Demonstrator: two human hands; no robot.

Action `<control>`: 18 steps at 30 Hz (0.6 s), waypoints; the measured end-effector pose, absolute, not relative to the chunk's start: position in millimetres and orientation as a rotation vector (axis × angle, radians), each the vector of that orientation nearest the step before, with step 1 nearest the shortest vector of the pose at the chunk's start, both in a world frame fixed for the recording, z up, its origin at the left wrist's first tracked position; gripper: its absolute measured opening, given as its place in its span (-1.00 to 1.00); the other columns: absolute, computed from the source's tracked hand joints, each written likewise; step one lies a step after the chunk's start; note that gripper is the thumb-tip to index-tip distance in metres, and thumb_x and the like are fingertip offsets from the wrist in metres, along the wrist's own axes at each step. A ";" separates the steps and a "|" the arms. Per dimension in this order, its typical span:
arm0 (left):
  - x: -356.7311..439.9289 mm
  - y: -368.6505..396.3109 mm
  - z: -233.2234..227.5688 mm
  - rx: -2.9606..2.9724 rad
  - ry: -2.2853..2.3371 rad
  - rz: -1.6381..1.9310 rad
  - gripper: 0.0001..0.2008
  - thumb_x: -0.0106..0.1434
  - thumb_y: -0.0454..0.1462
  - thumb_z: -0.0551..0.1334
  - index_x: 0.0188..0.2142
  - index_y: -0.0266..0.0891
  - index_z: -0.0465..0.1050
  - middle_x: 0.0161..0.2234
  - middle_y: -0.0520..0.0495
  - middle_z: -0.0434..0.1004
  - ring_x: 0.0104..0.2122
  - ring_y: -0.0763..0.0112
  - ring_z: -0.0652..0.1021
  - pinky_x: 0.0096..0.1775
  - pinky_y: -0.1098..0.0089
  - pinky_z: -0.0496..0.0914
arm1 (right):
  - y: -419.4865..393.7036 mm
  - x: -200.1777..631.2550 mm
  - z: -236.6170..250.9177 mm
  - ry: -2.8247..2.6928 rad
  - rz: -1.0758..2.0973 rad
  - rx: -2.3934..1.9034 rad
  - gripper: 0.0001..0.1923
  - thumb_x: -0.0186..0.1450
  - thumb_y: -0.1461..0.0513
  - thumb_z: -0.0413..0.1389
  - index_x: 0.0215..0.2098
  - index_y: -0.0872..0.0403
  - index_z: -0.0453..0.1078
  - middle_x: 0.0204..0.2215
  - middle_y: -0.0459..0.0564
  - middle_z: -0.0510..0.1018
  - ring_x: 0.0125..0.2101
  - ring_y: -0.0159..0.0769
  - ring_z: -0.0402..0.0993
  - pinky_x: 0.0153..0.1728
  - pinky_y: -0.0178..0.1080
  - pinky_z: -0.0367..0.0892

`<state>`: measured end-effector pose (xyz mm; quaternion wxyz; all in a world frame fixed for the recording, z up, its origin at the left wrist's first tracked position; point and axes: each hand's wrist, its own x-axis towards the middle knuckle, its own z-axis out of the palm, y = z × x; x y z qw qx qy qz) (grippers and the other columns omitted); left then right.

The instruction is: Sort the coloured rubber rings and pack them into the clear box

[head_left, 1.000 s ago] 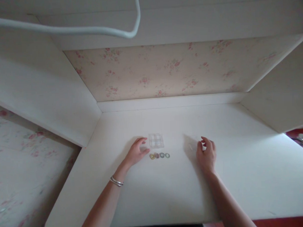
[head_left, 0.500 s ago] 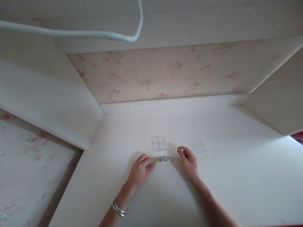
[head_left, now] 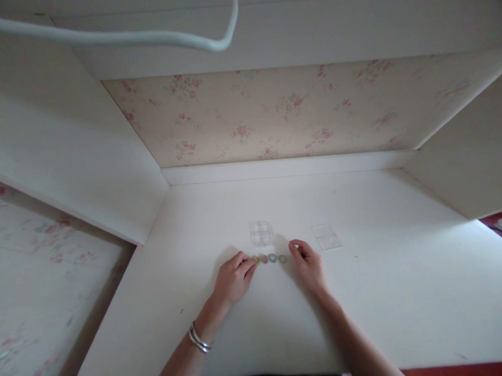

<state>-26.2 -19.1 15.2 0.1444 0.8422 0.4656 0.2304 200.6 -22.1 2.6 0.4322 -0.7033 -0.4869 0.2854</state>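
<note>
Rings (head_left: 269, 258), four small coloured ones, lie in a row on the white desk (head_left: 374, 299). Left hand (head_left: 234, 277) and right hand (head_left: 308, 265) bracket the row, fingers loosely curled, gripping nothing; a clear box (head_left: 261, 232) sits behind.

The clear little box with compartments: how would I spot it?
Look at the white desk, just beyond the row of four small rings between the two hands. The clear box is gridded into compartments; the flat clear lid to its right is not.

A home room, white built-in desk (head_left: 362, 294) in an alcove, pink floral wallpaper (head_left: 273, 110) behind
</note>
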 end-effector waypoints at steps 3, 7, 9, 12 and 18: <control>-25.4 -19.3 15.4 2.447 1.350 0.654 -0.75 0.36 -0.22 0.04 -0.19 -0.11 0.50 -0.34 -0.04 0.46 -0.38 0.46 0.49 -0.30 0.44 0.42 | -22.5 199.9 3.1 -1.225 0.711 -1.751 -0.54 0.25 -0.09 -0.03 -0.25 0.09 0.45 -0.66 -0.18 0.23 -0.60 -0.39 0.16 -0.55 -0.34 0.07; -24.5 -19.3 16.2 2.456 1.351 0.637 -0.76 0.36 -0.22 0.05 -0.15 -0.11 0.48 -0.32 -0.05 0.46 -0.36 0.45 0.50 -0.30 0.44 0.42 | -22.6 198.9 3.3 -1.233 0.704 -1.742 -0.51 0.24 -0.11 -0.04 -0.25 0.10 0.46 -0.67 -0.17 0.24 -0.60 -0.38 0.16 -0.57 -0.34 0.06; -24.0 -19.2 16.0 2.454 1.352 0.631 -0.77 0.36 -0.21 0.06 -0.13 -0.10 0.47 -0.30 -0.05 0.46 -0.35 0.44 0.51 -0.29 0.43 0.42 | -22.4 198.7 2.9 -1.240 0.694 -1.736 -0.50 0.24 -0.12 -0.05 -0.26 0.10 0.46 -0.67 -0.17 0.25 -0.60 -0.38 0.16 -0.58 -0.34 0.06; -23.4 -19.1 14.5 2.464 1.372 0.625 -0.76 0.36 -0.20 0.05 -0.16 -0.11 0.48 -0.33 -0.04 0.45 -0.37 0.45 0.50 -0.31 0.43 0.41 | -22.2 199.0 2.2 -1.255 0.683 -1.738 -0.50 0.24 -0.13 -0.05 -0.27 0.09 0.46 -0.67 -0.16 0.27 -0.60 -0.38 0.17 -0.56 -0.34 0.06; -23.1 -20.6 10.4 2.475 1.379 0.609 -0.74 0.38 -0.21 0.01 -0.18 -0.12 0.48 -0.35 -0.04 0.44 -0.40 0.47 0.49 -0.33 0.45 0.41 | -23.0 199.3 3.3 -1.275 0.682 -1.750 -0.50 0.25 -0.12 -0.05 -0.26 0.09 0.47 -0.66 -0.15 0.30 -0.59 -0.38 0.18 -0.54 -0.33 0.09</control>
